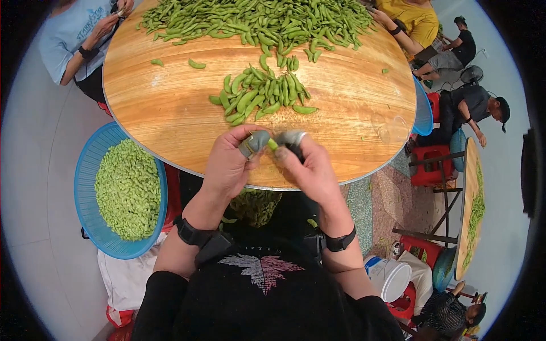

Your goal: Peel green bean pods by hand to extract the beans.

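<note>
Over the near edge of the round wooden table (pixel 364 113), my left hand (pixel 224 162) and my right hand (pixel 314 170) meet, fingers pinched. Between their fingertips is a green soybean pod (pixel 273 145), mostly covered by the fingers. A grey cover sits on my left thumb, and grey and dark covers wrap fingers of my right hand. Just beyond lies a small pile of green pods (pixel 264 94). A much larger heap of pods (pixel 261 20) spreads across the far side.
To my left stands a blue plastic basket (pixel 82 187) filled with shelled green beans (pixel 128 190). A clear plastic cup (pixel 392 133) rests at the table's right. Below right is a white bucket (pixel 392 278). Other people sit around this table and beside a second table (pixel 463 221).
</note>
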The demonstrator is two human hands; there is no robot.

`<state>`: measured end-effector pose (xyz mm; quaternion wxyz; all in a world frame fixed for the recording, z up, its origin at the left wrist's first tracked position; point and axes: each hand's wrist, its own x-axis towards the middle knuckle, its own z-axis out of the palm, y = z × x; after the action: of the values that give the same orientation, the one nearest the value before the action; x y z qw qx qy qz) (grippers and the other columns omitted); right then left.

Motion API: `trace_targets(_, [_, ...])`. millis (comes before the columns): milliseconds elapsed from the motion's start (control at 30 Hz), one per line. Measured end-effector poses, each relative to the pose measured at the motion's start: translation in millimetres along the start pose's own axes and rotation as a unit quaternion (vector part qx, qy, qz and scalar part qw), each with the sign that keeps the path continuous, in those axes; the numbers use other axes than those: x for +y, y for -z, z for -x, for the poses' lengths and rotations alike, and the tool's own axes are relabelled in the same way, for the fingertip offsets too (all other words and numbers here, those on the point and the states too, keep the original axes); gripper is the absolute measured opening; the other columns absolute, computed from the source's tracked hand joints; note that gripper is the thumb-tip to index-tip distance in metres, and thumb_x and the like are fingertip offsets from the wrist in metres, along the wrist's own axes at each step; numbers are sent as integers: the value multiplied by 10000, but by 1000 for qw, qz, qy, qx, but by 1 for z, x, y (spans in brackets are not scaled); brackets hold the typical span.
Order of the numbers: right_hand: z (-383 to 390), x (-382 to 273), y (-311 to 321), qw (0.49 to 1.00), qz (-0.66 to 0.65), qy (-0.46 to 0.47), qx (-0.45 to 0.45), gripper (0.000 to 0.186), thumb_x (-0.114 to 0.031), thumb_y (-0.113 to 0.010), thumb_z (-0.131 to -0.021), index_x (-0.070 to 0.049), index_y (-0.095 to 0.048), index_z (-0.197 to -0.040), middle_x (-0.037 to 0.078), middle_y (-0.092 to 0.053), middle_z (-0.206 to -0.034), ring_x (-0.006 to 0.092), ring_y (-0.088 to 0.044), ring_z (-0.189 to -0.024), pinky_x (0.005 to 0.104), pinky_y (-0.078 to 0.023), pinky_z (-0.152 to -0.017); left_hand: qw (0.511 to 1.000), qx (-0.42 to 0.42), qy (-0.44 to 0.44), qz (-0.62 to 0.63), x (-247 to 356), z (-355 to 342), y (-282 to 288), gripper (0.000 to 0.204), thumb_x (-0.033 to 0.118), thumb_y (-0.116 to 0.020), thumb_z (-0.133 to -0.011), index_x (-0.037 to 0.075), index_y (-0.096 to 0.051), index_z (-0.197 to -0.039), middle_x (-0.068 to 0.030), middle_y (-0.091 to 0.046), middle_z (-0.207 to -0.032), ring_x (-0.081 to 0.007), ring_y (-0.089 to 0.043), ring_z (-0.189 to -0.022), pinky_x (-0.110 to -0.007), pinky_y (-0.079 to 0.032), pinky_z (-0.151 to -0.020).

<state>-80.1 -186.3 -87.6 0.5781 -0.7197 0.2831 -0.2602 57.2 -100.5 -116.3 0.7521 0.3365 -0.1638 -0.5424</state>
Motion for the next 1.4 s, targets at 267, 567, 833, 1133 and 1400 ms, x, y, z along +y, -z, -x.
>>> trace_targets(267, [5, -6, 0, 948, -228, -141, -169, 178, -174, -417, -966, -53, -540, -921, -52, -401, -611, 31, -322, -508, 186, -259, -454, 996, 60, -47, -56, -1, 0, -3, 160, 3, -595, -832, -4, -613, -991, -3, -601, -820, -23, -479, -602, -151, -334, -472])
trace_targets(567, [9, -1, -6, 928, -296, -182, -138, 166, -142, -417, -963, -44, -547, -995, -29, -432, -628, 28, -319, -499, 169, -235, -431, 992, 19, -90, -88, -1, 6, -8, 122, 96, -614, -852, 12, -628, -940, 21, -597, -746, -5, -477, -626, -151, -323, -520])
trace_targets(833, [9, 3, -5, 950, -248, -143, -124, 141, -110, -446, -944, -34, -562, -924, -35, -469, -613, 41, -369, -496, 199, -291, -432, 994, -86, 22, 66, 2, 2, -2, 113, 82, -623, -837, 34, -611, -939, 43, -565, -774, -13, -489, -674, -151, -343, -545])
trace_targets(1133, [-4, 3, 0, 992, -69, -102, -21, 160, -115, -491, -923, -29, -534, -796, -51, -463, -596, 32, -402, -549, 196, -340, -497, 989, 54, -46, -131, 0, -1, -11, 222, -4, -635, -797, 19, -591, -1014, 9, -565, -874, -35, -483, -729, -177, -391, -598])
trace_targets(1400, [0, 4, -17, 966, 213, 139, 57, 167, -114, -629, -824, -8, -509, -777, 136, -556, -604, 286, -566, -535, 328, -425, -492, 998, 54, -5, -28, -5, -1, -16, 407, -94, -435, -781, 9, -560, -1154, -24, -599, -943, -30, -508, -719, -157, -368, -536])
